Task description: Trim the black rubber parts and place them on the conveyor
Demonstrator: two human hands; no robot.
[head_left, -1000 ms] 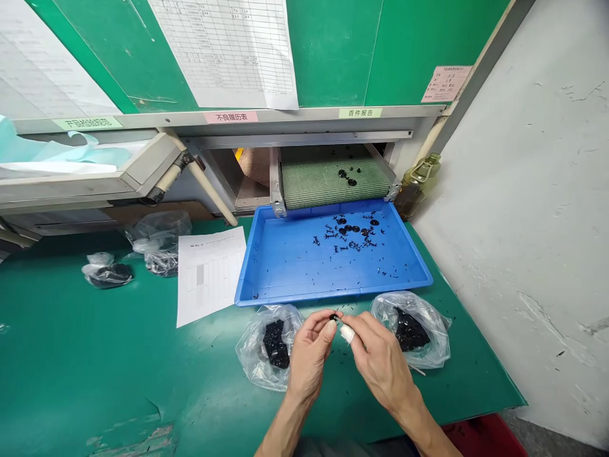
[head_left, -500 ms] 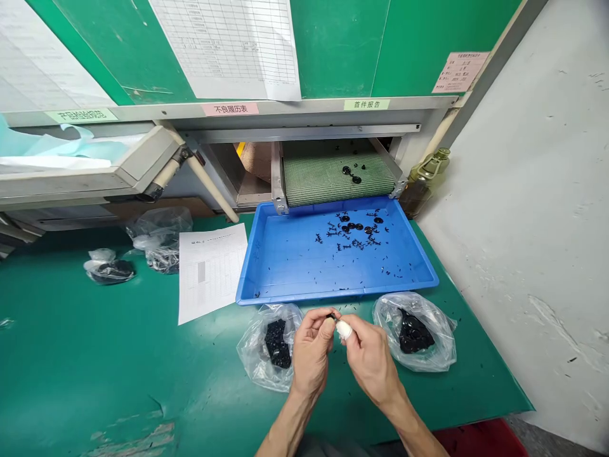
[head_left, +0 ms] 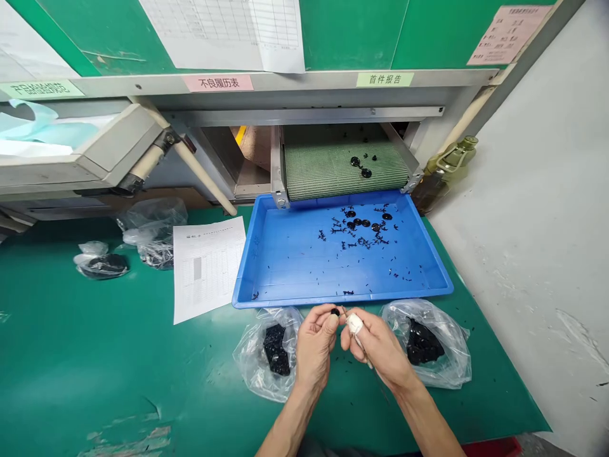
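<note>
This is a factory workshop for small parts:

1. A conveyor belt (head_left: 346, 170) runs out of a machine housing (head_left: 304, 114).
2. A blue plastic tray (head_left: 333, 301) catches black moulded parts (head_left: 356, 223) at the belt's end.
3. A green-topped desk (head_left: 95, 355) carries paper forms (head_left: 207, 266).
4. A pink label (head_left: 217, 83) (it reads "defect history") and a green label (head_left: 385, 79) (this one "first-article report") mark the panel.

- One camera sits on the person's head.
- It looks forward and down.
- It is up above the left hand (head_left: 314, 346) and right hand (head_left: 380, 349), and they look close, low in the middle of the view.
- The tabletop (head_left: 95, 362) fills the low part of the view.
- The tray (head_left: 342, 299) is a bit farther off, just past the hands.
- The belt (head_left: 345, 171) is farther still, past the tray.
- The board (head_left: 352, 32) runs along the top.
- The wall (head_left: 523, 222) fills the right side.
</note>
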